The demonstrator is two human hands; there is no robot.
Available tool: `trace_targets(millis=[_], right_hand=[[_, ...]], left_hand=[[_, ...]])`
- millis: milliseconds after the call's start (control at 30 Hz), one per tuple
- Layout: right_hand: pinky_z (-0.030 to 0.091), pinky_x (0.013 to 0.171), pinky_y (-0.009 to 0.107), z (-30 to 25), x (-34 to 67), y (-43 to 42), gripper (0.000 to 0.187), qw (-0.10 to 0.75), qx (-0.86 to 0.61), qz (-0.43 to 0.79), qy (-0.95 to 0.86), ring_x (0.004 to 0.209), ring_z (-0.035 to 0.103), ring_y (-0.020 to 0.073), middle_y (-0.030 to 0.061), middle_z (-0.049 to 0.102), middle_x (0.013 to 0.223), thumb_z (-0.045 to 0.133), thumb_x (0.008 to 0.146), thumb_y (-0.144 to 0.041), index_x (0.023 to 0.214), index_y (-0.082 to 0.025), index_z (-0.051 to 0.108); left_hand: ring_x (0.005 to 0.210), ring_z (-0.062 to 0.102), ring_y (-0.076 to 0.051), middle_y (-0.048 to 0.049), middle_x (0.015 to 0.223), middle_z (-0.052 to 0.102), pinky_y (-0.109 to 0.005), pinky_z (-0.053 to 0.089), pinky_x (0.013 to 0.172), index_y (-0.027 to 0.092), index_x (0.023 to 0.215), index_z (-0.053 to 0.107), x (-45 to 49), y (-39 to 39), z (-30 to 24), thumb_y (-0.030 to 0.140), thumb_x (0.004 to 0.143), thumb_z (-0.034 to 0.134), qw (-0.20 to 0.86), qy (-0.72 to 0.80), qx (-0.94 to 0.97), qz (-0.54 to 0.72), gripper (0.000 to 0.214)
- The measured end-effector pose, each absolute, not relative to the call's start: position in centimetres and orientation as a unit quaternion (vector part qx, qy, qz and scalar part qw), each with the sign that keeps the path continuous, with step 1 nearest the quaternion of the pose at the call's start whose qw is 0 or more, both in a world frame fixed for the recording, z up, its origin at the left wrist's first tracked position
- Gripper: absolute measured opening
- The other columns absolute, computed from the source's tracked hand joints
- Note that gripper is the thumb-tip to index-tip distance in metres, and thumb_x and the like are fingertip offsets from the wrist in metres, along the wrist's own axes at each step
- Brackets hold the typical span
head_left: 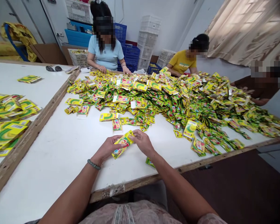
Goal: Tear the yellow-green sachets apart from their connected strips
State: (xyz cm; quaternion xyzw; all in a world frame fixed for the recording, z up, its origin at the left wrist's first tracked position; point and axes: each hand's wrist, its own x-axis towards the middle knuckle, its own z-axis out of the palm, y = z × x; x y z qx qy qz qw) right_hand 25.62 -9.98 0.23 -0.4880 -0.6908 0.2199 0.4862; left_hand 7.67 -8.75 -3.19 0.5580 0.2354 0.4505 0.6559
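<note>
Both hands meet over the near part of the white surface (67,149) and share one bundle of sachets (121,145), printed yellow and green. The left hand (106,148) has its grip closed around the bundle's lower end with the thumb on top. The right hand (142,142) pinches the upper end between thumb and fingertips. The bundle is tilted, low over the surface; whether it touches cannot be told. A beaded bracelet (93,164) circles the left wrist, and one loose sachet (150,162) lies just beside the right wrist, near the surface's edge. Beyond the hands a broad heap (177,99) of the same sachets covers the far half. Other people sit around it: one in a light blue top (106,54), one in a yellow top (182,61). To the left, a second surface (18,81) carries more sachets and a pair of sunglasses (53,68).
</note>
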Motion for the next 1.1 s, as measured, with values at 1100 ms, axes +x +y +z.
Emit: trace_targets(millis=[1100], right_hand=[[0.044,0.082,0.031,0.6,23.1,-10.5,0.025,0.462,-0.457,0.181,-0.738,0.089,0.058,0.017,0.004,0.065,0.093,0.048,0.083,-0.032,0.101,-0.019,0.059]], left_hand=[[0.051,0.057,-0.015,0.0,0.06,0.066,-0.022,0.038,0.044,0.017,0.101,0.064,-0.6,-10.6,-1.7,0.049,0.06,0.071,0.386,0.479,0.618,0.491,0.052]])
